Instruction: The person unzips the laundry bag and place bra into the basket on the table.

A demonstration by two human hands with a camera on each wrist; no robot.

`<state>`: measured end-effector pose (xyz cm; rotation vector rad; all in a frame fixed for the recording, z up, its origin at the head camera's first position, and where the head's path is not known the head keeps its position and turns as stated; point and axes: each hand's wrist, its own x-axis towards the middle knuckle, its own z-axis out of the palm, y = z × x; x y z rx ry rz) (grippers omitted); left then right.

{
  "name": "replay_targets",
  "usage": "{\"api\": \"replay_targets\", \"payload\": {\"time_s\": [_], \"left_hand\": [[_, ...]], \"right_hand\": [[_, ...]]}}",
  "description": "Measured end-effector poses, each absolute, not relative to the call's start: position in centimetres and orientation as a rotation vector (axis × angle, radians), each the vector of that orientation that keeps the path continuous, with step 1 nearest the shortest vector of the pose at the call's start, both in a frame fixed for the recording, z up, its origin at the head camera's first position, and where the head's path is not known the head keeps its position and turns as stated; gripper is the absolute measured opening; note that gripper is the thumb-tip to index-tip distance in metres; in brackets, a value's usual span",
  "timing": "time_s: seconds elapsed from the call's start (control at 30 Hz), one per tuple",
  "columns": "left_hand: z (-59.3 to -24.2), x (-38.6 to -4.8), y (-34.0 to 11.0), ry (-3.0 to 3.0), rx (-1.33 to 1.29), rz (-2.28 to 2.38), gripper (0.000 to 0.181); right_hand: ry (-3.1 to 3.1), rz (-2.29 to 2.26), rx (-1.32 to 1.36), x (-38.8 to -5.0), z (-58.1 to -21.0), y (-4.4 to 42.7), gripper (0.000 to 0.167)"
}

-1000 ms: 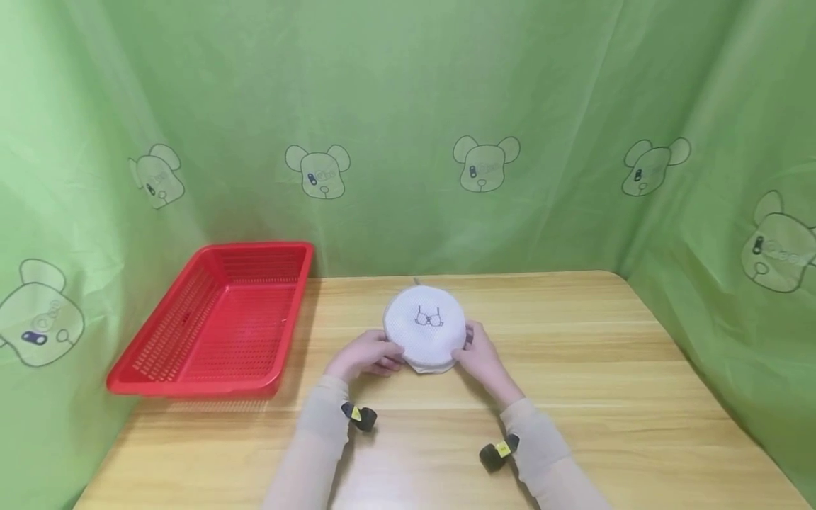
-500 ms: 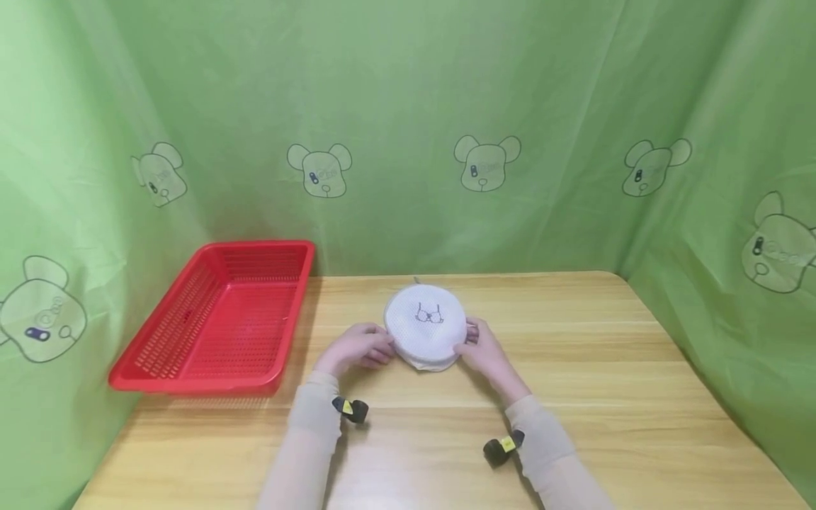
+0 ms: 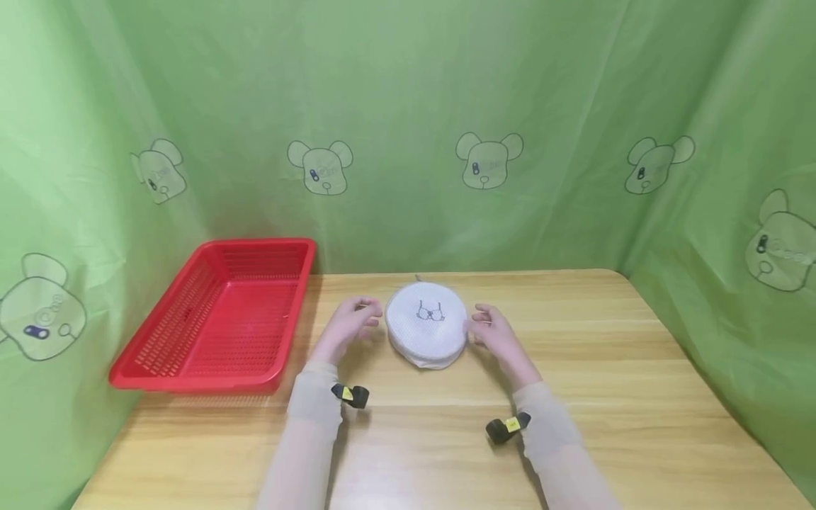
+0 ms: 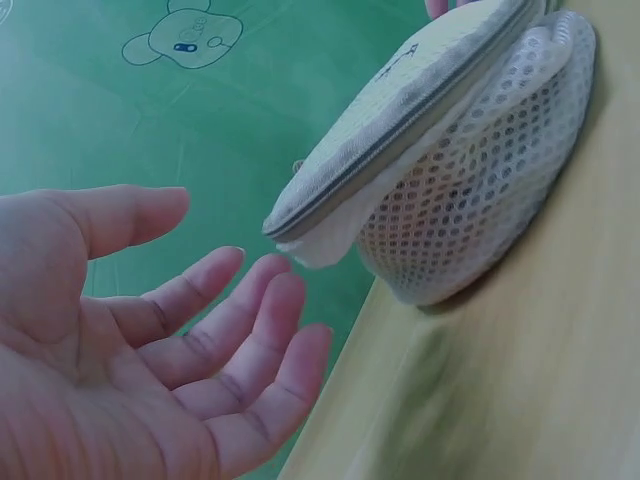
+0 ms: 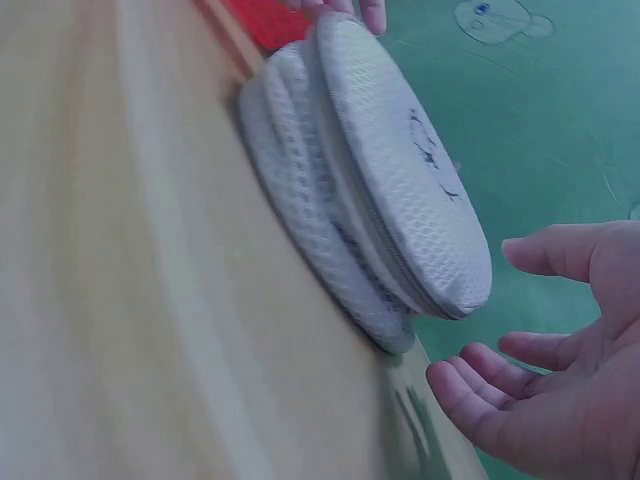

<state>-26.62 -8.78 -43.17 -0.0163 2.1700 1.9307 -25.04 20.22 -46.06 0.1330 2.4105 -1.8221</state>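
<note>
A round white mesh bag point(image 3: 427, 322) with a bra drawing on its lid lies on the wooden table. Its side is soft mesh point(image 4: 470, 190) under a zipped rim in the left wrist view. My left hand point(image 3: 347, 326) is just left of the bag, fingers loosely bent and apart from it; the left wrist view shows the palm point(image 4: 150, 340) with nothing in it. On the other side, my right hand point(image 3: 500, 340) is beside the bag's right edge. In the right wrist view a gap separates those fingers point(image 5: 480, 385) from the bag point(image 5: 400, 180).
A red perforated basket point(image 3: 239, 333) stands at the table's left side. Green curtains point(image 3: 408, 85) with bear-head prints surround the back and sides of the table point(image 3: 605, 397). A black camera is strapped to each wrist.
Both hands have let go of the bag and moved outward from its edges, the left one to the left and the right one to the right. The bag has hardly moved.
</note>
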Motion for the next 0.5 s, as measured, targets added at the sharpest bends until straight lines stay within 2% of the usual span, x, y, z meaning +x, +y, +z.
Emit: {"api": "replay_targets", "payload": {"time_s": [0.5], "left_hand": [[-42.2, -31.9, -7.1, 2.227, 0.032, 1.833, 0.037]], "right_hand": [[2.382, -1.773, 0.225, -25.4, -46.5, 20.1, 0.063]]}}
